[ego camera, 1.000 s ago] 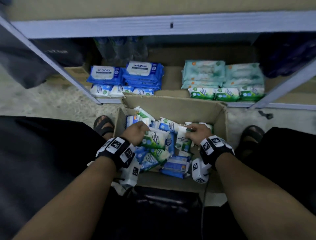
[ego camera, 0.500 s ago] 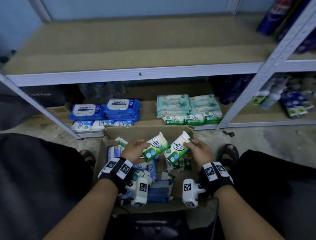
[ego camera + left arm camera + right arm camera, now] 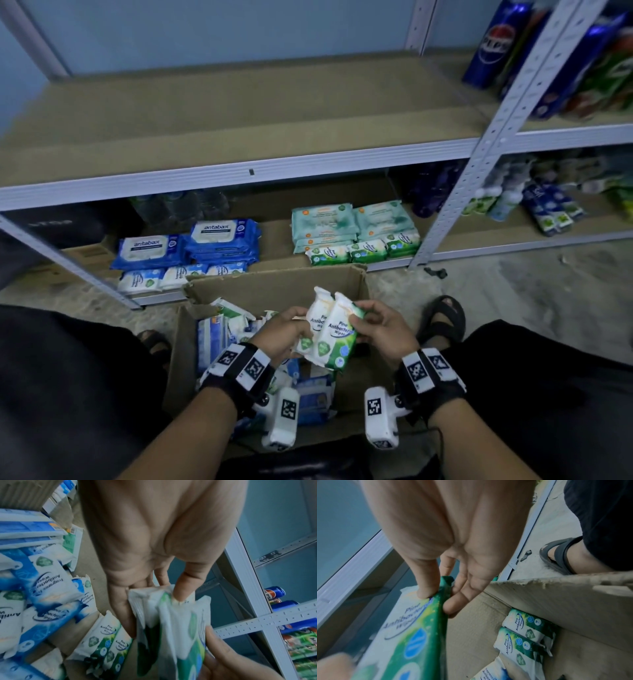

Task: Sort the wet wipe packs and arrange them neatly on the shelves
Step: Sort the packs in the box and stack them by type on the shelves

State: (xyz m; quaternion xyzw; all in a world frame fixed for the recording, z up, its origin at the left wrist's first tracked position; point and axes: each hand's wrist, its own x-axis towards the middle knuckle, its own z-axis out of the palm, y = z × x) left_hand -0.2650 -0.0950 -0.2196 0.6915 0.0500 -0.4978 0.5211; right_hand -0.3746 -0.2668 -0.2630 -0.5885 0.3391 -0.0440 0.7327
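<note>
Both hands are gripping two green pine wipe packs (image 3: pixel 330 334) together, left hand (image 3: pixel 282 334) and right hand (image 3: pixel 385 330) pinching opposite edges. Next: placing them on the green row (image 3: pixel 363 251) beyond the hands.

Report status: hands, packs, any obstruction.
Left hand and right hand grip two green pine packs together above the box. Bottom shelf partly stocked. Nothing blocking.

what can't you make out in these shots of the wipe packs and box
- Cardboard box bottom, head view: covered by packs and both wrists.
- Left pine wipes pack label, head view: overlapped by the right pack.
- Dark bottles behind the antabax packs, head view: shadowed, unreadable.
</note>
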